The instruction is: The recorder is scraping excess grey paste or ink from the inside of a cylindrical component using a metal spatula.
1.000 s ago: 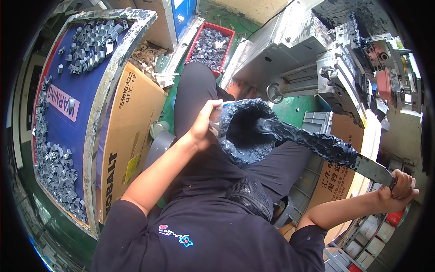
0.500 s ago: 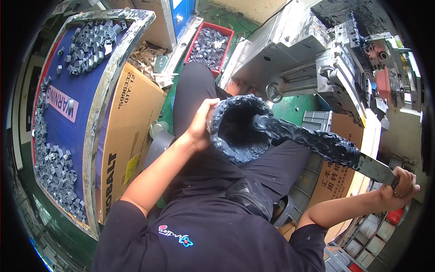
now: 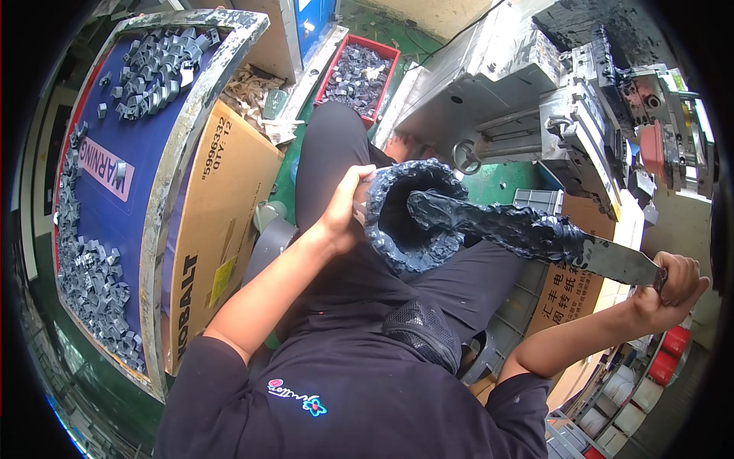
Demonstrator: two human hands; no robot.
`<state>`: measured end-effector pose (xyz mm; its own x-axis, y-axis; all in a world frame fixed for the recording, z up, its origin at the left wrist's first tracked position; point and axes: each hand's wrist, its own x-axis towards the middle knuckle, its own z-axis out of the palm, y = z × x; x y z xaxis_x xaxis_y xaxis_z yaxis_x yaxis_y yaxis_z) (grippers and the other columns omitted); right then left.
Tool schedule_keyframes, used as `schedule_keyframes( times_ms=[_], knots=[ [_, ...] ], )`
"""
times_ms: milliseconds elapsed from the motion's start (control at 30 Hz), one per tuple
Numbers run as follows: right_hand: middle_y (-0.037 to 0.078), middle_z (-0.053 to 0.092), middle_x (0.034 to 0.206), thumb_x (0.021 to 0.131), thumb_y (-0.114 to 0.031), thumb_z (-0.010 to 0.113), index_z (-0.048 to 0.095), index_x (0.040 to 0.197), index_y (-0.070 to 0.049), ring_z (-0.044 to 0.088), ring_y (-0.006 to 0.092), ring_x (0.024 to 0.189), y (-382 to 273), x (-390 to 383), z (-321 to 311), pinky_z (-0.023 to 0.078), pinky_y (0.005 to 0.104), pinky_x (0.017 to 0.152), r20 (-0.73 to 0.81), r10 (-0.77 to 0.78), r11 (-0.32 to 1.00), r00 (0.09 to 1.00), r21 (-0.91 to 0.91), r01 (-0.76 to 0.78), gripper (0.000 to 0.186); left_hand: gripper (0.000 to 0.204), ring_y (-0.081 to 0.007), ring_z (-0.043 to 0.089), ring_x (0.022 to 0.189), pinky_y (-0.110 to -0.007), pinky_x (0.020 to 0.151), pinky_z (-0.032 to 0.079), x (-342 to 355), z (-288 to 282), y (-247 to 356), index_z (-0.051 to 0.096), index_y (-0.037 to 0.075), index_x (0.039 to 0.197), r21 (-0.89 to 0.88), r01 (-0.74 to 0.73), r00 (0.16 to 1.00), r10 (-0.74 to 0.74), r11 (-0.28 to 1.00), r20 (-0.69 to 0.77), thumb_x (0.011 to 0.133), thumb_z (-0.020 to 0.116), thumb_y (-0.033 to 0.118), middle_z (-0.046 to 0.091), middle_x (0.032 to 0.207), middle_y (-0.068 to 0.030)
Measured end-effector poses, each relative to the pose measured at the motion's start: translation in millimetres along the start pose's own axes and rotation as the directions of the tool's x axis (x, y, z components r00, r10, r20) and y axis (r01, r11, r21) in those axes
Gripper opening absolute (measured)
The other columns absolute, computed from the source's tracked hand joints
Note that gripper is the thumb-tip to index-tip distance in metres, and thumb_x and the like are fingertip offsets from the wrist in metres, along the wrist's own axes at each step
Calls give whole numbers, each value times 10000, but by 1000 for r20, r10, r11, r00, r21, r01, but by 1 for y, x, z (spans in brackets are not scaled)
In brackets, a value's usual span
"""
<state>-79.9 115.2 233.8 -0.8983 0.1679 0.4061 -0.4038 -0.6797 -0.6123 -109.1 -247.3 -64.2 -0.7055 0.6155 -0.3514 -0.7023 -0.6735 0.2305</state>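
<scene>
My left hand (image 3: 342, 203) is wrapped round the side of a round container (image 3: 376, 241), its open mouth tipped toward me and its rim thickly coated in dark, blue-black paste. At the right, my right hand (image 3: 673, 289) is closed round the handle end of a long flat metal spatula (image 3: 621, 260). Dark paste (image 3: 527, 233) cakes most of the blade. The paste-covered tip lies in front of or just inside the container's mouth. Shadow hides the container's bottom.
A blue table (image 3: 141, 222) at left carries many small grey parts (image 3: 95, 298). Beside it stands a cardboard box (image 3: 222, 222). A red crate (image 3: 392, 76) of grey parts sits ahead. Metal machinery (image 3: 505, 84) stands to the right, above a grey crate (image 3: 501, 306) and another carton (image 3: 569, 294).
My right hand has moved up slightly with the spatula, which now lies flatter. Its tip has shifted left across the container's mouth. My left hand still holds the container.
</scene>
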Motion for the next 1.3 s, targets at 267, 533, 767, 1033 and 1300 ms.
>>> schedule_keyframes(
  times_ms=[267, 533, 767, 1033, 1300],
  knots=[
    [-33, 273, 480, 986, -144, 504, 308, 580, -154, 228, 70, 389, -8, 1, -11, 224, 225, 420, -89, -56, 991, 994, -123, 45, 452, 462, -202, 637, 1056, -375, 983, 497, 0, 2, 1, 603, 16, 1215, 2, -1, 1000, 1, 1000, 2, 1016, 329, 331, 673, 1153, -112],
    [-32, 280, 448, 1000, -208, 480, 316, 570, -148, 210, 67, 352, -26, -5, -11, 206, 223, 404, -24, -103, 973, 994, -211, 96, 463, 454, -203, 633, 1066, -376, 983, 495, 2, 0, 1, 609, 18, 1210, -8, 36, 999, -36, 999, -20, 1013, 341, 327, 670, 1162, -105],
    [-62, 306, 432, 992, -201, 497, 324, 578, -165, 218, 44, 346, -38, -9, -14, 201, 199, 391, -18, -181, 974, 983, -143, 176, 450, 431, -207, 636, 1066, -377, 968, 515, 0, -5, -3, 591, 12, 1229, -13, 12, 1000, -12, 1000, -12, 1026, 352, 307, 661, 1169, -116],
    [-71, 297, 447, 960, -149, 537, 322, 591, -176, 247, 34, 375, -34, -12, -7, 207, 197, 398, -25, -216, 976, 976, -43, 215, 428, 394, -217, 634, 1070, -385, 960, 530, -2, -7, -2, 581, 0, 1226, 72, -107, 991, 100, 992, 95, 1028, 404, 291, 659, 1148, -121],
    [-70, 283, 498, 980, -238, 515, 270, 587, -185, 222, 21, 423, -13, -12, 10, 169, 210, 439, 57, 7, 980, 998, 198, -18, 466, 393, -214, 620, 1101, -387, 985, 509, -3, 1, -2, 555, 11, 1264, 0, -107, 989, 106, 994, 100, 1029, 398, 284, 647, 1187, -124]
  ],
)
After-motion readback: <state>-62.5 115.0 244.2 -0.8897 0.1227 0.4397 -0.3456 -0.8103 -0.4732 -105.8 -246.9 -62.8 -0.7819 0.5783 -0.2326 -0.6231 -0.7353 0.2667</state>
